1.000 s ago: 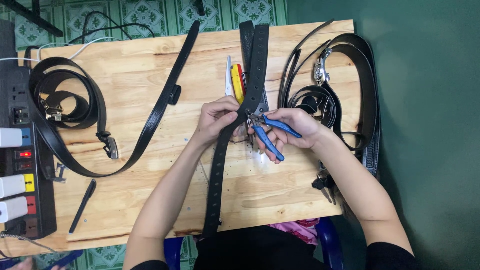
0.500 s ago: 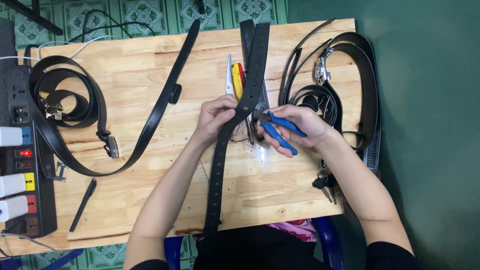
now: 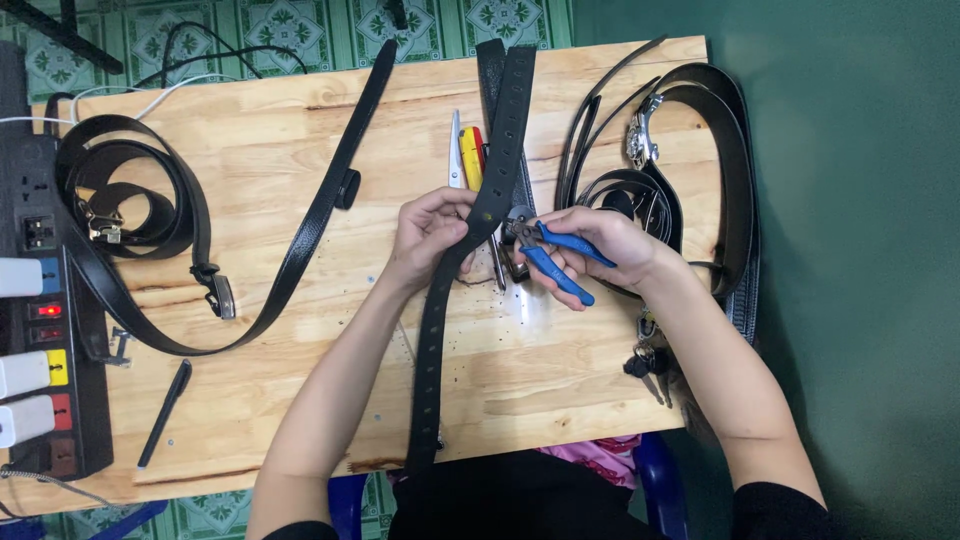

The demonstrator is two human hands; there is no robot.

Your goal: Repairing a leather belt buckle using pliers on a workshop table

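A long black belt (image 3: 440, 330) with a row of punched holes runs from the table's near edge up to the far edge. My left hand (image 3: 432, 232) grips it around its middle, thumb on top. My right hand (image 3: 590, 248) holds blue-handled pliers (image 3: 555, 260), their jaws pointing left, right beside the belt's edge. Whether the jaws touch the belt I cannot tell.
A wooden table (image 3: 300, 120) carries coiled black belts at the left (image 3: 120, 200) and right (image 3: 690, 150), another long belt (image 3: 330, 190), scissors and a yellow-red tool (image 3: 468, 160), a black pen (image 3: 165, 398) and keys (image 3: 645, 360). A power strip (image 3: 40, 300) lies along the left edge.
My right hand with the pliers has shifted slightly right and up, away from the belt's underside. The belt and left hand have stayed nearly where they were.
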